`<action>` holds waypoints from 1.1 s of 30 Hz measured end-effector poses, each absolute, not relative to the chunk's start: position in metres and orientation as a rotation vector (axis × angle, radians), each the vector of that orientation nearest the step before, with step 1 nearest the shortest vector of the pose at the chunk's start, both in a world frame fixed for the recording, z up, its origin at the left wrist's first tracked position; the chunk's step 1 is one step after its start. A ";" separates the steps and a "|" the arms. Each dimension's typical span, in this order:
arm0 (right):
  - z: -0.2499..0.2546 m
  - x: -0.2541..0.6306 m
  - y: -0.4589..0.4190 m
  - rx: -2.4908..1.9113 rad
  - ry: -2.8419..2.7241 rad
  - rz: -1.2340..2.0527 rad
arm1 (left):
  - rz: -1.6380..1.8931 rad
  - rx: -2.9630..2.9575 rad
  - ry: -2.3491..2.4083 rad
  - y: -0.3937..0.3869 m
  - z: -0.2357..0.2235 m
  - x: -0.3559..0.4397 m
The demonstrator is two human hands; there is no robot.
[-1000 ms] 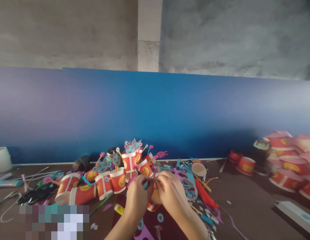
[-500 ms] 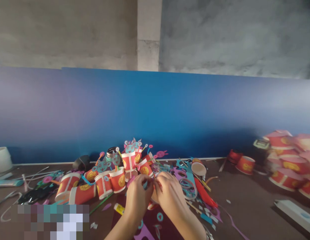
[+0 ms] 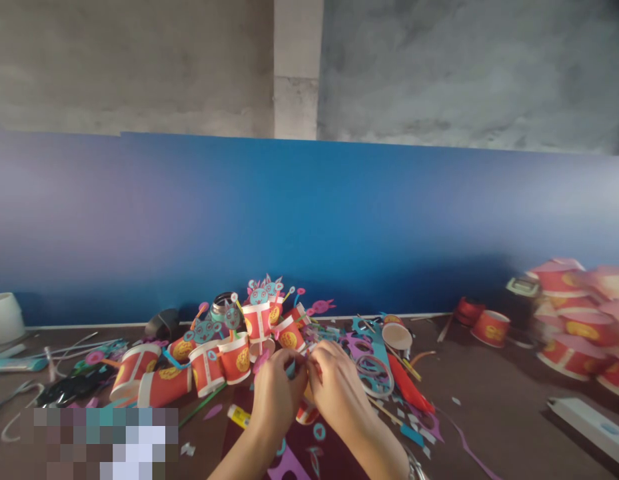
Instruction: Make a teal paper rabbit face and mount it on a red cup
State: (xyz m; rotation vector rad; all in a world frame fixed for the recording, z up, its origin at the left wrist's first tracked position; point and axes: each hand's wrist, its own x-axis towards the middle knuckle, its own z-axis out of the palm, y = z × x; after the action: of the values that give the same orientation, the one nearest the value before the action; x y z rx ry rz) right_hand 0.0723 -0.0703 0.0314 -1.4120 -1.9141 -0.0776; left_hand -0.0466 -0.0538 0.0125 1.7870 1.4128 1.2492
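Note:
My left hand (image 3: 279, 385) and my right hand (image 3: 333, 380) meet at the middle of the table, fingertips pinched together. A bit of blue shows by the left fingers, but what either hand grips is too small and hidden to name. Below and between the hands, part of a red paper cup (image 3: 305, 412) is visible. A yellow glue stick (image 3: 238, 417) lies left of my left wrist. Under my forearms are a purple paper scrap (image 3: 288, 465) and a small round blue cut-out with a heart (image 3: 320, 432).
Several decorated red paper cups (image 3: 206, 369) crowd the left and centre back. On the right are a roll of clear tape (image 3: 386, 379), a red pouch-like item (image 3: 409, 385), stacked red cups (image 3: 572, 357) and a white box (image 3: 589, 427). A blue panel (image 3: 309, 227) stands behind.
Both hands stay almost in place with fingertips together. Slightly more of the red cup beneath them shows now.

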 end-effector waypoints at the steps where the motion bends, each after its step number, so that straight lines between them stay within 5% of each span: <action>1: 0.031 0.072 -0.070 -1.409 -1.906 -0.090 | 1.246 1.776 1.408 -0.054 0.012 -0.046; 16: 0.036 0.083 -0.065 -1.269 -1.816 0.050 | 1.257 1.580 1.285 -0.043 0.013 -0.050; 28: 0.039 0.134 -0.047 -1.729 -1.706 -0.190 | 1.066 1.433 1.094 -0.044 0.017 -0.050; 33: 0.044 0.111 -0.058 -1.404 -1.788 0.200 | 1.242 1.740 1.115 -0.046 0.007 -0.046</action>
State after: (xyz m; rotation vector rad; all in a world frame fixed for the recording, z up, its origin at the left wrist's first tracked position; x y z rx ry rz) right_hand 0.1106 -0.0579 0.0444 -1.4037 -1.7883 0.1998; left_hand -0.0463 -0.0463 0.0067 1.7398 1.1154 1.2417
